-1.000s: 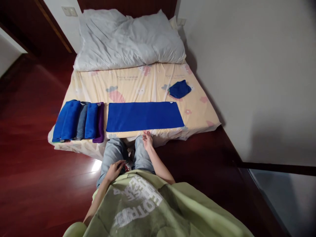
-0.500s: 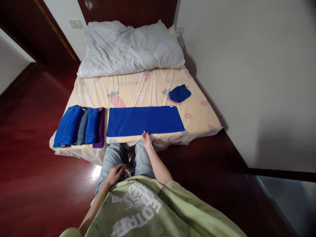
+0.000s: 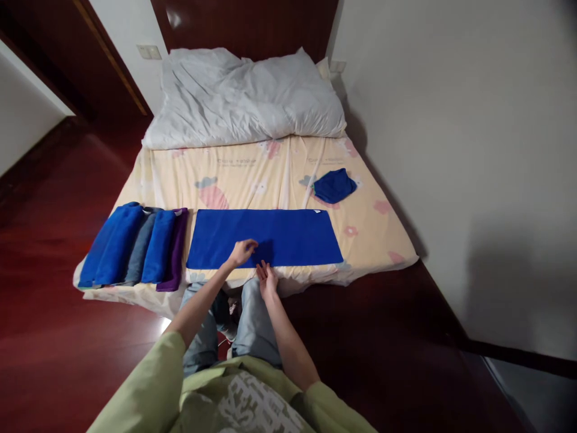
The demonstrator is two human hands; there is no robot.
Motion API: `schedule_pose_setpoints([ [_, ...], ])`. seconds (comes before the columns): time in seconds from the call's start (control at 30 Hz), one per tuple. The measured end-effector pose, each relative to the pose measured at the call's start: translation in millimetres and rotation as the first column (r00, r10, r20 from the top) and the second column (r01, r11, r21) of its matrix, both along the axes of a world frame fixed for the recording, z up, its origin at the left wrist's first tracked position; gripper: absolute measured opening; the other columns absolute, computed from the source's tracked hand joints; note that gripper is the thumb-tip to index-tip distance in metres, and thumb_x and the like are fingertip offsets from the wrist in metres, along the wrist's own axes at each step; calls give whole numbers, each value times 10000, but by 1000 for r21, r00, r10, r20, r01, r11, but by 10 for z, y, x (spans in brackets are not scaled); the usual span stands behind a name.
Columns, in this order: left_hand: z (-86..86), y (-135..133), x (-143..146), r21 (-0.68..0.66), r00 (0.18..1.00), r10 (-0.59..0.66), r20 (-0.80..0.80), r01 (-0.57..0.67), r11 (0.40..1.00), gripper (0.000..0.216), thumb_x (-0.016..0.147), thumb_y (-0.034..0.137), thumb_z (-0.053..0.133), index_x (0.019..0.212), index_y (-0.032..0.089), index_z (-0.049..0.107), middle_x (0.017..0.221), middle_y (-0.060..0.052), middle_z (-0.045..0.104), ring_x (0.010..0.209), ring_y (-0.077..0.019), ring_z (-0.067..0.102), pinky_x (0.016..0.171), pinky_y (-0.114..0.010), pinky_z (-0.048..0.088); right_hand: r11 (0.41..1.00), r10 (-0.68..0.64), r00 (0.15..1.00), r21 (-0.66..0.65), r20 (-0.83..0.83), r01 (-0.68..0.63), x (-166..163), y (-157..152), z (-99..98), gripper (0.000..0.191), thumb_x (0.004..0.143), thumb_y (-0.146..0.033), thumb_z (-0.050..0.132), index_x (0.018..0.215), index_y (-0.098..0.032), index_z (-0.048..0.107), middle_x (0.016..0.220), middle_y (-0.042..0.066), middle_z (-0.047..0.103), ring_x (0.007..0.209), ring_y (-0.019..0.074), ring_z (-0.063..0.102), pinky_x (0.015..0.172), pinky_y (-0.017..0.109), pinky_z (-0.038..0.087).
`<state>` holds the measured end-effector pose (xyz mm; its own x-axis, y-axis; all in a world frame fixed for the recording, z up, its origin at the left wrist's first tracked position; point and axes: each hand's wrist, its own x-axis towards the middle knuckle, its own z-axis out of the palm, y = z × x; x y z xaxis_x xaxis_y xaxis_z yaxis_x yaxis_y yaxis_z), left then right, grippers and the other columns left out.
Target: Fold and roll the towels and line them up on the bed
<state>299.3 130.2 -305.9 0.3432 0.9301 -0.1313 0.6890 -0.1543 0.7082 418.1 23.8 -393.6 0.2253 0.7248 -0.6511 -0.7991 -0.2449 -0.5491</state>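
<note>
Yellow-sheeted, the bed (image 3: 169, 180) carries a white quilt (image 3: 247, 99) along its far edge. Flat along the near edge lies a blue towel (image 3: 293, 234), with folded towels (image 3: 133, 246) at the near-left corner, a crumpled cloth (image 3: 335, 186) toward the right edge. The left hand (image 3: 244, 251) curls above the towel, pinch unclear; the right hand (image 3: 267, 278) has spread fingers.

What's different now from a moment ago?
The left hand moved forward, away from the body, over the flat blue towel. Nothing was visibly grasped or released. The right hand stays by the towel's near edge; folded towels and crumpled blue cloth unchanged.
</note>
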Motion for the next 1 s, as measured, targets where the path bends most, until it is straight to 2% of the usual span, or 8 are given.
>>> schedule_pose_setpoints([
  [0.1, -10, 754, 265, 21, 995, 23, -101, -21, 1000, 381, 912, 132, 473, 1193, 120, 730, 989, -94, 781, 924, -204, 737, 944, -294, 546, 1000, 6, 1000, -5, -13, -6, 4, -10, -39, 187, 849, -385, 733, 932, -235, 658, 1240, 54, 763, 1050, 224, 766, 963, 384, 604],
  [0.17, -67, 1181, 408, 26, 991, 37, -132, -33, 999, 402, 914, 119, 490, 1257, 94, 699, 1153, -142, 754, 1085, -242, 701, 1051, -336, 495, 1000, 12, 1000, -7, -16, -12, 4, -16, -51, 196, 862, -394, 721, 956, -231, 667, 1291, 69, 742, 1079, 234, 761, 989, 402, 591],
  [0.33, -275, 1796, 658, -41, 979, -7, -202, -1, 999, 373, 920, 122, 570, 1278, 79, 664, 1319, -205, 660, 1235, -255, 613, 1095, -343, 436, 999, 28, 999, -20, -23, -29, 7, -22, -77, 251, 839, -419, 752, 997, -233, 693, 1356, 87, 708, 1129, 243, 747, 1006, 395, 574],
  [0.5, -378, 2019, 830, -93, 967, 4, -254, -28, 995, 368, 934, 148, 602, 1298, 126, 656, 1373, -196, 593, 1228, -275, 612, 1067, -372, 449, 999, 35, 999, -34, 12, -35, 10, -18, -88, 321, 806, -455, 795, 998, -217, 696, 1347, 106, 710, 1112, 259, 754, 994, 399, 579],
  [0.63, -385, 2126, 903, -129, 956, 48, -290, -88, 988, 272, 925, 199, 640, 1186, 165, 710, 1283, -169, 635, 1204, -300, 632, 1028, -381, 486, 999, 8, 1000, -46, 8, -8, -5, -4, -72, 420, 758, -468, 829, 1023, -173, 690, 1363, 156, 691, 1070, 266, 767, 1001, 403, 575],
  [0.73, -364, 2177, 891, -141, 955, 78, -287, -122, 982, 209, 931, 205, 635, 1118, 172, 723, 1168, -145, 675, 1086, -262, 684, 954, -334, 520, 998, -8, 1000, -55, 8, 8, -24, -28, -63, 416, 773, -461, 804, 1039, -164, 684, 1365, 170, 687, 1058, 261, 770, 1019, 417, 564],
  [0.87, -328, 2219, 829, -120, 967, 106, -230, -136, 983, 254, 982, 211, 571, 1206, 150, 674, 1041, -131, 701, 832, -197, 706, 837, -297, 540, 999, -14, 1000, -34, 24, 15, -35, -116, -50, 345, 828, -437, 736, 1062, -189, 684, 1330, 153, 713, 1141, 247, 742, 1085, 433, 522],
  [1.0, -351, 2199, 795, -98, 974, 130, -184, -149, 984, 262, 988, 202, 571, 1233, 151, 648, 1002, -109, 708, 764, -169, 687, 813, -273, 533, 999, 8, 999, -46, 34, -7, -26, -137, -26, 316, 846, -432, 713, 1052, -193, 691, 1333, 156, 711, 1206, 251, 712, 1116, 446, 497],
])
